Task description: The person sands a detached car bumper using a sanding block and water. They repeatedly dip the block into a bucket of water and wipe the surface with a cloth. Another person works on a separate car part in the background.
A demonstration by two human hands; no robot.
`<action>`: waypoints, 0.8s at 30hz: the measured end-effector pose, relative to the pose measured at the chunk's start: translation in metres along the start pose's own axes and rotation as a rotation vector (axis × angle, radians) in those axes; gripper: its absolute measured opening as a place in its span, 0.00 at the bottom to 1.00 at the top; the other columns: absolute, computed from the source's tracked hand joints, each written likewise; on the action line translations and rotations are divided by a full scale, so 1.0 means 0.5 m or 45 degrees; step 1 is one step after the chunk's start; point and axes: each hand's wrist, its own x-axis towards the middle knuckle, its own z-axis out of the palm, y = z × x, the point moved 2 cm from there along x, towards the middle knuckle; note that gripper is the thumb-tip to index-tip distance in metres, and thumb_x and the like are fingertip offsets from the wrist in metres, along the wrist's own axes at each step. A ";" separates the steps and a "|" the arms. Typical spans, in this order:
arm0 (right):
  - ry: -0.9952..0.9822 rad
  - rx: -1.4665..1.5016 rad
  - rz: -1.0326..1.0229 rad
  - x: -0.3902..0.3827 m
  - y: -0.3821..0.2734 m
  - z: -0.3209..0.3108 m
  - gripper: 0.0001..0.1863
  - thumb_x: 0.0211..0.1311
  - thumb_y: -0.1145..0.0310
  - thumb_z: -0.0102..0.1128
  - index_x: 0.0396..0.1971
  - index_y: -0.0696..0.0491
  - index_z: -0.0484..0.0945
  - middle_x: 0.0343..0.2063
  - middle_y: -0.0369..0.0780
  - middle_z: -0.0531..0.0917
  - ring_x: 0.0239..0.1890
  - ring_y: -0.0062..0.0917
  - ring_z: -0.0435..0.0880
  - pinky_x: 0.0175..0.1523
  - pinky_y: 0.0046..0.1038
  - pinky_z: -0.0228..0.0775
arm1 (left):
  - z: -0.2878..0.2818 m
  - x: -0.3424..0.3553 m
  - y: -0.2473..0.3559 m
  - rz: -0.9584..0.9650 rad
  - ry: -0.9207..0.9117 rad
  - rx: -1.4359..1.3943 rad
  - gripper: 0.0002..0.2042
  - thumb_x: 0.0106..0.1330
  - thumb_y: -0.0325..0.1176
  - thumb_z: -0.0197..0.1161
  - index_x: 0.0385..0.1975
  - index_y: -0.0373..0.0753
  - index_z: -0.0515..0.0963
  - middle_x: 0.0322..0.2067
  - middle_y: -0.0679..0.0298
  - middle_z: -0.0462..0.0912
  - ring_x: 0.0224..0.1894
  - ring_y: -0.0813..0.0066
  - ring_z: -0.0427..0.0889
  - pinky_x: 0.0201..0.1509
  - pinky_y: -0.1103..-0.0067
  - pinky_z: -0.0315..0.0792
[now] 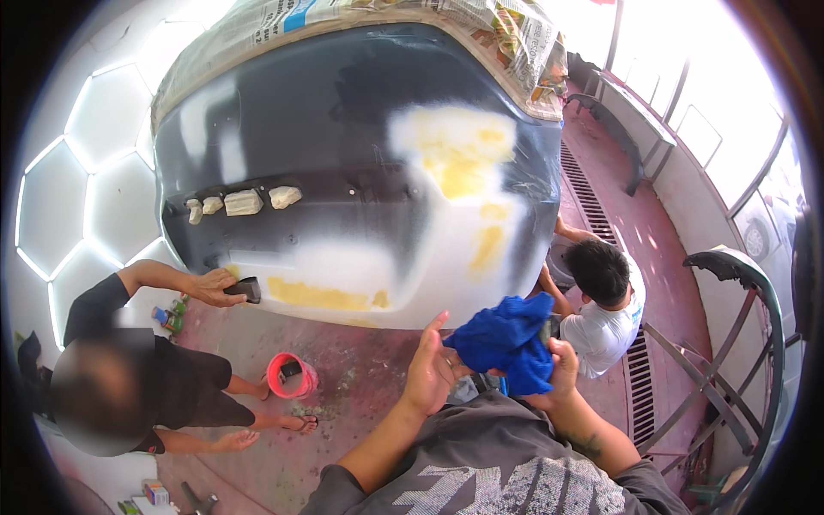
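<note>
A bunched blue cloth (506,339) is held up in front of my chest. My right hand (558,373) grips its right side, and a small dark greenish edge of something shows by the fingers; its kind I cannot make out. My left hand (429,369) is at the cloth's left edge, palm turned inward, thumb stretched up and apart, fingertips reaching to the cloth. Beyond both hands is a car panel (318,94), dark grey with white sprayed areas and yellow filler patches.
To the left, a person's hand (219,287) presses a dark block (249,290) to the panel's lower edge. Another person (601,292) crouches at right. A pink bucket (292,376) stands on the floor. Metal stands (712,386) and a floor grate (639,386) lie right. Newspaper (249,34) covers the top.
</note>
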 end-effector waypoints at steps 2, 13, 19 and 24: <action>0.017 -0.480 -0.051 0.030 0.025 0.034 0.40 0.72 0.56 0.67 0.80 0.56 0.66 0.66 0.46 0.81 0.66 0.36 0.83 0.70 0.45 0.77 | 0.021 -0.010 0.020 -0.004 -0.112 -0.175 0.35 0.87 0.52 0.56 0.86 0.51 0.51 0.69 0.57 0.80 0.67 0.59 0.84 0.72 0.54 0.77; 0.110 -2.106 -0.575 0.074 -0.155 0.265 0.44 0.68 0.65 0.78 0.80 0.56 0.67 0.46 0.43 0.87 0.51 0.28 0.85 0.63 0.33 0.75 | 0.014 0.033 0.154 0.761 0.121 0.925 0.45 0.58 0.26 0.81 0.78 0.40 0.66 0.60 0.56 0.81 0.60 0.62 0.84 0.68 0.66 0.79; 0.063 -2.570 -0.396 0.107 -0.206 0.289 0.55 0.60 0.64 0.82 0.84 0.54 0.58 0.49 0.52 0.89 0.54 0.43 0.90 0.65 0.40 0.76 | 0.123 0.090 0.270 0.694 0.193 2.003 0.67 0.50 0.38 0.85 0.89 0.47 0.44 0.55 0.42 0.83 0.54 0.39 0.87 0.62 0.56 0.82; 0.093 -2.300 -0.271 0.114 -0.203 0.222 0.55 0.60 0.65 0.84 0.84 0.53 0.59 0.46 0.46 0.89 0.49 0.30 0.87 0.59 0.34 0.76 | 0.224 0.152 0.347 0.313 0.291 2.482 0.66 0.51 0.47 0.83 0.90 0.52 0.43 0.55 0.38 0.84 0.52 0.38 0.90 0.58 0.56 0.85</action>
